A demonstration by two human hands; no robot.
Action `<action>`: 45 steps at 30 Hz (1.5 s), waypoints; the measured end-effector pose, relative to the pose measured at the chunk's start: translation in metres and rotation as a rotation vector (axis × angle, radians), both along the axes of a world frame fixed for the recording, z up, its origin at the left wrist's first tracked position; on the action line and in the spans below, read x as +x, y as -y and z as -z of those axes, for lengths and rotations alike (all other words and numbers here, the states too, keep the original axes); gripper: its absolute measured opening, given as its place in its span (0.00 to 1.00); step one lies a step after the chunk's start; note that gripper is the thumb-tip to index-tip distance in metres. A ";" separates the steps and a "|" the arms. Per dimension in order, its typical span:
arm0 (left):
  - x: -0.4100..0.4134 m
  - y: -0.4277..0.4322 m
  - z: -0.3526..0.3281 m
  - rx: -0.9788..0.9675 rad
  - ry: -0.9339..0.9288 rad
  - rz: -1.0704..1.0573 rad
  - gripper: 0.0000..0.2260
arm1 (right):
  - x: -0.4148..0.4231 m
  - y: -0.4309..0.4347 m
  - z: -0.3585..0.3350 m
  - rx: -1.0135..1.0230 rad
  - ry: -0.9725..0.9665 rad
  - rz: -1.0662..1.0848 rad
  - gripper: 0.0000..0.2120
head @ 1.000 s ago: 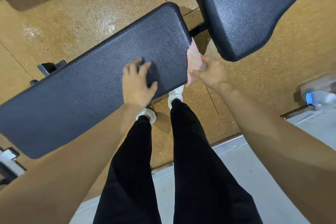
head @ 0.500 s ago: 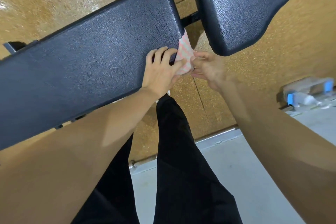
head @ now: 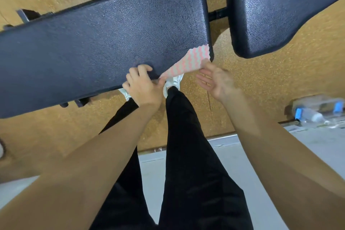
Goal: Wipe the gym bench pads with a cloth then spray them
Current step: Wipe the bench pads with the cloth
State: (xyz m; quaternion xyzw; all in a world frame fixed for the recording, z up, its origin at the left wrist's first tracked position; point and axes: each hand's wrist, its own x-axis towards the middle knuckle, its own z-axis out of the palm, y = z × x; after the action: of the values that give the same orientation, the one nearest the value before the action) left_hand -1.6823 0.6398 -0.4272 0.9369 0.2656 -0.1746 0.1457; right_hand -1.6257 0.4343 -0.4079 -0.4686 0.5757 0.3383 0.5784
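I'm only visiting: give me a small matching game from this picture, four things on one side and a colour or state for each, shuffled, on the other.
Things:
1. cloth
2. long bench pad
3. bottle
4. right hand

Descriptions:
A. open, fingers uncurled
B. pink and white stripes
C. dark, textured
D. lying on its side, far right

Pairs: 1-B, 2-C, 3-D, 4-A

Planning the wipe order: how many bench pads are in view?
2: the long pad at centre-left, the shorter pad at upper right. More may lie out of frame.
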 end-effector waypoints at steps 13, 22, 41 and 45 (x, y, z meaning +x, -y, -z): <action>0.019 0.055 -0.011 -1.476 -0.279 -1.614 0.11 | -0.001 -0.012 0.004 -0.029 -0.008 -0.153 0.17; 0.043 0.069 -0.012 -1.414 -0.157 -1.769 0.12 | 0.006 -0.014 0.004 -0.547 0.084 -0.583 0.19; 0.010 -0.049 -0.015 -1.098 0.096 -1.789 0.19 | 0.036 -0.073 -0.003 -0.507 0.804 -2.094 0.46; 0.001 -0.084 -0.015 -0.939 0.077 -1.795 0.19 | 0.026 -0.087 -0.006 -0.585 0.722 -2.044 0.44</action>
State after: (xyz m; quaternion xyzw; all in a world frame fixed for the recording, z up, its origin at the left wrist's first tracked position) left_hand -1.6809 0.7238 -0.4126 0.2443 0.7713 -0.0568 0.5850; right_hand -1.5998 0.5214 -0.4018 -0.9093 -0.2231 0.3499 0.0300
